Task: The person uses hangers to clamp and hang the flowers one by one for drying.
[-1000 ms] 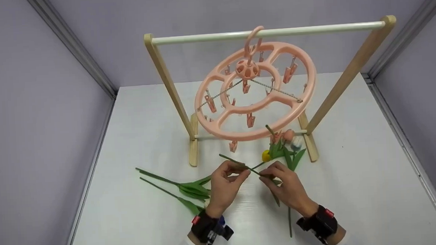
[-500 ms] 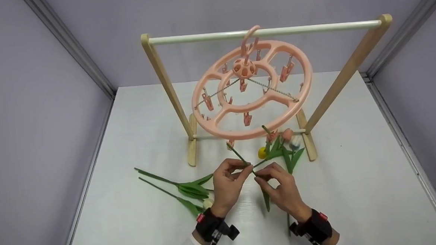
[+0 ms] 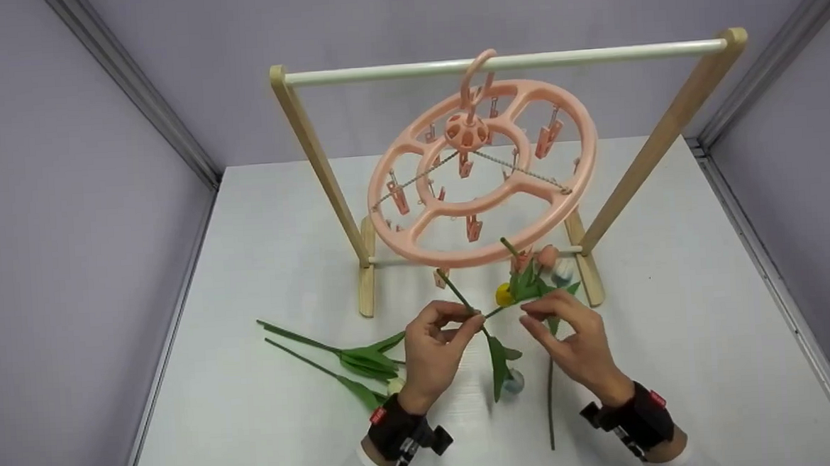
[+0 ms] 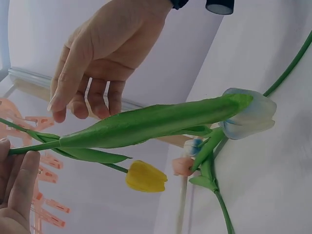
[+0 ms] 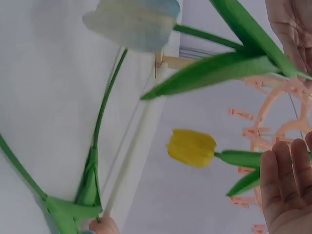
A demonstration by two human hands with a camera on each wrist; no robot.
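Pinching a tulip stem [image 3: 470, 314], left hand [image 3: 432, 353] under hanger [image 3: 483, 180].

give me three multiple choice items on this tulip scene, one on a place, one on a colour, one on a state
1. Where does the pink round clip hanger hang?
A. from the white rail of the wooden rack
B. flat on the table
C. from the wall

2. What colour is the tulip bloom near the right hand?
A. purple
B. yellow
C. black

3. What is the left hand doing?
A. lying flat on the table
B. gripping the rack's post
C. pinching a green tulip stem

Answers: 1 A, its hook sits over the rail. 2 B, both wrist views show a yellow bloom. 3 C, thumb and fingers close on the stem, while the right hand's fingers are relaxed and hold nothing.
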